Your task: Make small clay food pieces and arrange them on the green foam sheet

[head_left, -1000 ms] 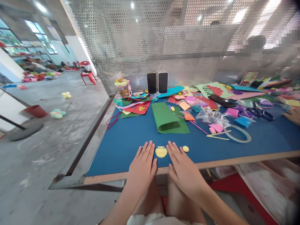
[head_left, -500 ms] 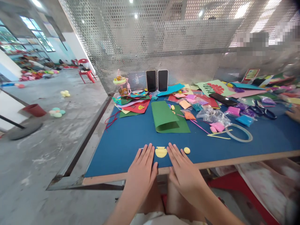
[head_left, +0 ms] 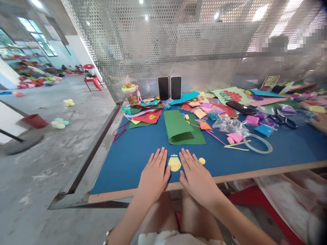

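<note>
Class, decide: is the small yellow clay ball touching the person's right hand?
Apart. The head view shows blue table between the small yellow clay ball and the right hand.

Green folded sheet [head_left: 182, 127], two upright phones [head_left: 169, 88], tape ring [head_left: 258, 143], red chair [head_left: 92, 81]

Single view, worn on my head. It looks forward and down over the near edge of the table [head_left: 133, 160]. My hands [head_left: 176, 175] sit close, lower centre of frame; mesh screen [head_left: 163, 44] fills the top.
</note>
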Available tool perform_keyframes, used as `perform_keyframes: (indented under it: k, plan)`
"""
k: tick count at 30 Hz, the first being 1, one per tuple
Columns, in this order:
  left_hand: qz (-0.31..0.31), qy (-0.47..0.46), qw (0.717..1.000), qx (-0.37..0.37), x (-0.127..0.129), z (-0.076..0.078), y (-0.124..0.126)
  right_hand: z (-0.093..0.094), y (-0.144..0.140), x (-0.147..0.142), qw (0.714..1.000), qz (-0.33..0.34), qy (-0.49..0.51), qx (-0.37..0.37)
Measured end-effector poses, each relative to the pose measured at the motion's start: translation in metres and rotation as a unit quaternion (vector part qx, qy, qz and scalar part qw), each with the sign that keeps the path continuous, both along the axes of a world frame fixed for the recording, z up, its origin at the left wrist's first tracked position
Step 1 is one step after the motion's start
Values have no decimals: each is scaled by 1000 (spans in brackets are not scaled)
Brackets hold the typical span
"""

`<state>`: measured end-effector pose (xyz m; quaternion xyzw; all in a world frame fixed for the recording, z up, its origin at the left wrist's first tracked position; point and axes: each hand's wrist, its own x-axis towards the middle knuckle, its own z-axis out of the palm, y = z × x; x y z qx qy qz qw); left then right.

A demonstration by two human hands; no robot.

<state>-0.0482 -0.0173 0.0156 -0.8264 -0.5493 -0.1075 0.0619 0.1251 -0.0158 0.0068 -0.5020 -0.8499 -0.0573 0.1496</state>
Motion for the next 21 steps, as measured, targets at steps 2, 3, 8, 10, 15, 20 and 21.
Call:
perform_keyframes:
  k: [2, 3, 8, 10, 15, 20, 21]
  plan:
    - [-1, -3, 1000, -13, 0, 2, 2, 2, 2, 0, 1000, -1, 0, -6]
    - [0, -5, 1000, -19, 0, 3, 4, 2, 4, 0, 1000, 0, 1, -10]
    - [8, -3, 999, -32, 1, 7, 8, 5, 9, 0, 1000, 5, 21, -19]
    - [4, -1, 1000, -25, 0, 7, 6, 5, 10, 1, 1000, 10, 29, -5]
    - [-16, 1, 1000, 13, -4, 5, -7, 5, 8, 6, 997, 25, 63, 41]
    - [-15, -1, 999, 36, -5, 3, -15, 9, 11, 8, 995, 6, 91, 28]
    - [-14, -4, 999, 37, -5, 2, -15, 11, 12, 7, 996, 4, 93, 19]
